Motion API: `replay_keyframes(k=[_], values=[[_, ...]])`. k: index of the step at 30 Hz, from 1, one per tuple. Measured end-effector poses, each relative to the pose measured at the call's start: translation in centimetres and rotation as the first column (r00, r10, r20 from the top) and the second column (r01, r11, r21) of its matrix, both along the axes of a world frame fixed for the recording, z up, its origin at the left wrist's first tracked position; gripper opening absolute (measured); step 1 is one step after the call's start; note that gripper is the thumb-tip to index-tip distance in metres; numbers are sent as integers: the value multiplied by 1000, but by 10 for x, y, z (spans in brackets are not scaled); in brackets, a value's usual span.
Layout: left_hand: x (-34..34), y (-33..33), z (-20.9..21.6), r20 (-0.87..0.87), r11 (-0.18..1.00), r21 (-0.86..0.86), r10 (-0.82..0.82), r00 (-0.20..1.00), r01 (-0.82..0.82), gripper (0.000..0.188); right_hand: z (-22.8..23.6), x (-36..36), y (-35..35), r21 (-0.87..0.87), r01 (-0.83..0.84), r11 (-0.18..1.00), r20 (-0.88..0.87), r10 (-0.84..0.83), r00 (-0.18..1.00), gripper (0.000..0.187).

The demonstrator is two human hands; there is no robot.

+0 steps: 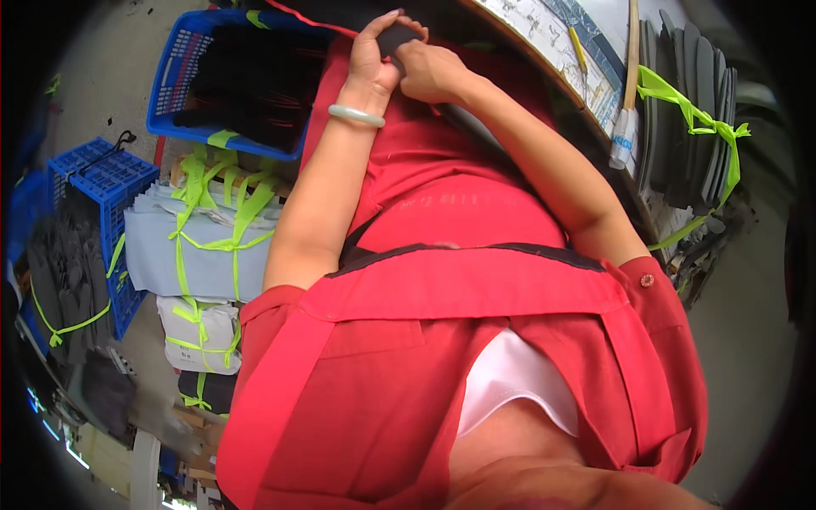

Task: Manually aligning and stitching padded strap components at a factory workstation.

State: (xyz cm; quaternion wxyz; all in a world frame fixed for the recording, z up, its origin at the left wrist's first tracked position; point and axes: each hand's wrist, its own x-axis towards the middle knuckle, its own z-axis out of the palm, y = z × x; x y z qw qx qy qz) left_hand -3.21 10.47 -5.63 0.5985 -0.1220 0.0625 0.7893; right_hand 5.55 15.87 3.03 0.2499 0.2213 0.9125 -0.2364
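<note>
A small dark grey flat piece (397, 37) is held near the top edge of the view, over the red apron (442, 212). Its kind does not show. My left hand (378, 58), below which a pale green bangle (357, 116) circles the wrist, curls its fingers around the piece from the left. From the right, my right hand (432, 71) closes on the lower side of the same piece, its fingertips partly hidden. Both hands are together, their wrists almost touching.
To the left stands a blue crate (225, 136) of dark pieces, with tied light-blue bundles (204, 255) below it. Another blue crate (123, 212) is farther left. At right, a worktable (544, 42) carries a brush (625, 127); strapped grey pieces (693, 110) stand beside it.
</note>
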Motion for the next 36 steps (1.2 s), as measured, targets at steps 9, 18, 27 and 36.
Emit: replay_keyframes(k=[9,18,27,36], values=[[-3,3,-5,-30,996,84,29,999,-27,23,10,25,-9,11,65,998,-301,-58,952,56],[6,-7,4,-83,998,-55,10,997,-15,25,14,33,-17,43,58,997,-236,-46,971,45],[-1,-6,-1,-60,999,-18,34,998,-35,20,17,49,-24,-4,74,997,-297,-72,952,78],[4,-9,13,-81,990,-138,18,997,-29,41,9,35,-10,24,70,997,-265,-61,962,58]])
